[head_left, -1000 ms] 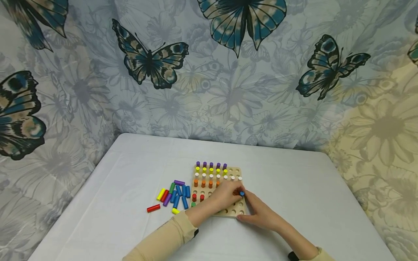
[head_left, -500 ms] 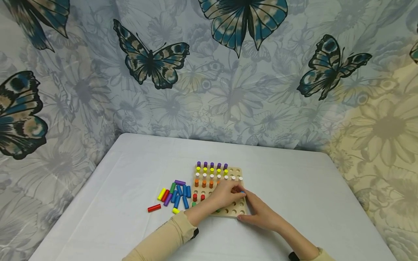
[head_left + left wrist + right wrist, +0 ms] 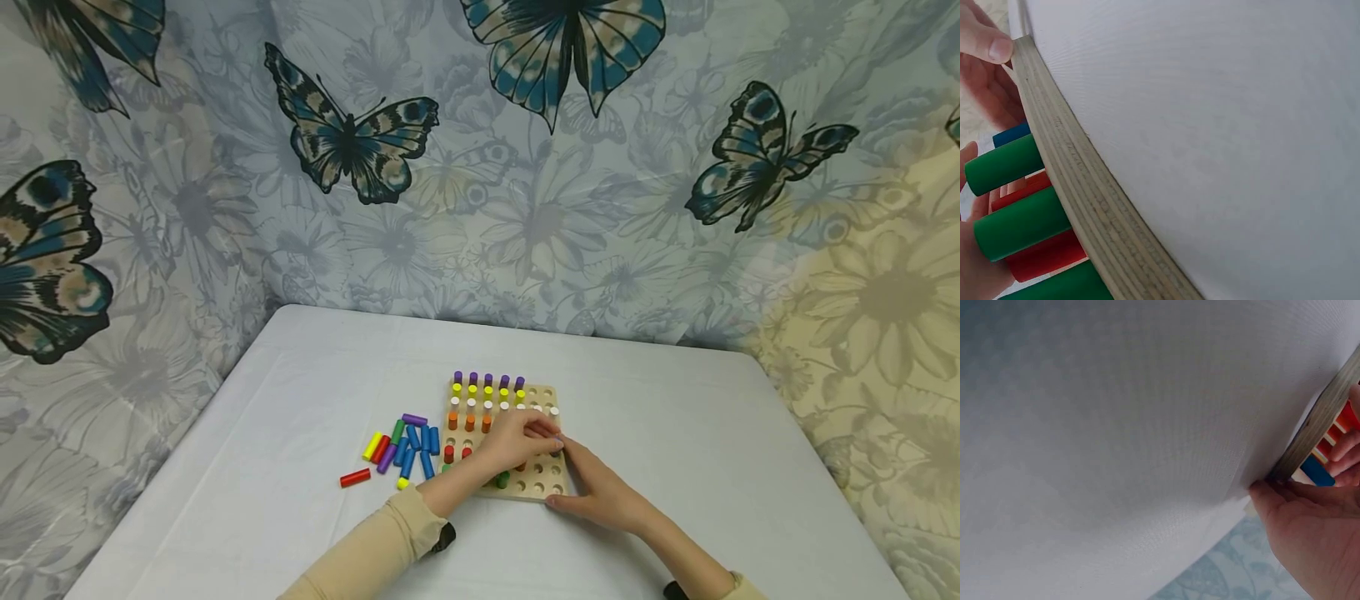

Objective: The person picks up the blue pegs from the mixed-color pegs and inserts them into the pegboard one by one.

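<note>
A wooden pegboard (image 3: 548, 478) lies on the table, with purple, yellow, white and orange pegs standing in rows toward its far side. Nearer stand red pegs and a green peg (image 3: 502, 480). My left hand (image 3: 516, 439) reaches over the board to its right side, fingertips beside a blue peg (image 3: 1318, 472) that stands up from the board. The blue peg's free end shows in the left wrist view, with no fingers wrapped round it. My right hand (image 3: 603, 487) holds the board's near right corner, thumb on the near edge and fingers along the right side.
Loose blue pegs (image 3: 407, 463), a red peg (image 3: 355, 477), a yellow peg (image 3: 372, 446), a purple peg (image 3: 415, 419) and others lie left of the board. A white cloth covers the table (image 3: 637, 392). Behind it hangs a butterfly-patterned backdrop (image 3: 540, 225).
The blue peg under my left hand has gone down at the board's right side. My left fingers have loosened and shifted slightly. The right hand keeps its hold on the corner.
</note>
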### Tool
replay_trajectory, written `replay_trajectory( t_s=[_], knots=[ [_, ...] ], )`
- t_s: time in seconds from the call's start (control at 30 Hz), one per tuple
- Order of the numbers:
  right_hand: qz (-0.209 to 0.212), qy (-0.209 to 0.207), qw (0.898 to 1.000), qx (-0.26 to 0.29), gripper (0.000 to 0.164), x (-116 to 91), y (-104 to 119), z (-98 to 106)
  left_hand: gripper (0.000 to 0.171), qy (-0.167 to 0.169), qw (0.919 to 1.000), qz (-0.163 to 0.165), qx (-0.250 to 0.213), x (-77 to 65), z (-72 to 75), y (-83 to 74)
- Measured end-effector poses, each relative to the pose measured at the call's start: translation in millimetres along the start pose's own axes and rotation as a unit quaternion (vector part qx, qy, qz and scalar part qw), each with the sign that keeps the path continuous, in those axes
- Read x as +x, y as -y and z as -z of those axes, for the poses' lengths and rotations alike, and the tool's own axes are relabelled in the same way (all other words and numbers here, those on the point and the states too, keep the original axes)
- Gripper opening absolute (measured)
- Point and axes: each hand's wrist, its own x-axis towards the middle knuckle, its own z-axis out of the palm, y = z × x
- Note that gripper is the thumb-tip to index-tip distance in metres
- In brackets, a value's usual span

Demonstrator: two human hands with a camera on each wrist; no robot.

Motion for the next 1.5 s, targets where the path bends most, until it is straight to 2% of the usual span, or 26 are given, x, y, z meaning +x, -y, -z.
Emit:
replay_trajectory(
  t_s=[0.23, 0.37, 0.53, 0.73, 0.97, 1.13, 1.33, 1.5],
  knots=[
    [-0.003, 0.004, 1.0, -0.002, 0.095, 1.3, 1.7, -0.2, 0.018, -0.007, 0.9947, 0.051, -0.089, -2.8, 7.0, -1.8],
    [-0.009, 0.006, 1.0, 0.0, 0.095, 2.1, 1.1, -1.6, 0.021, -0.017, 0.9865, 0.069, -0.148, -5.6, 12.4, -3.1],
    [-0.022, 0.007, 1.0, 0.002, 0.096, 2.9, 1.1, -4.1, 0.025, -0.024, 0.9618, 0.102, -0.253, -10.7, 23.3, -3.0],
    [-0.044, 0.006, 0.999, -0.003, 0.097, 4.5, 2.2, -5.3, 0.023, -0.047, 0.9345, 0.125, -0.33, -20.7, 45.6, -1.7],
    [-0.064, 0.007, 0.998, -0.003, 0.099, 5.1, 2.5, -4.5, 0.019, -0.064, 0.905, 0.149, -0.393, -37.2, 71.5, -1.9],
    [-0.065, 0.009, 0.998, -0.006, 0.1, 4.9, 3.1, -4.4, 0.018, -0.075, 0.8886, 0.164, -0.421, -49.9, 86.7, 0.4],
    [-0.063, 0.009, 0.998, -0.013, 0.1, 5.1, 2.5, -3.4, 0.02, -0.091, 0.8801, 0.181, -0.429, -64.3, 104.2, 7.4],
    [-0.061, 0.01, 0.998, -0.013, 0.1, 6.2, 2.4, -2.5, 0.023, -0.104, 0.8802, 0.196, -0.42, -75.9, 116.7, 18.0]
  ],
)
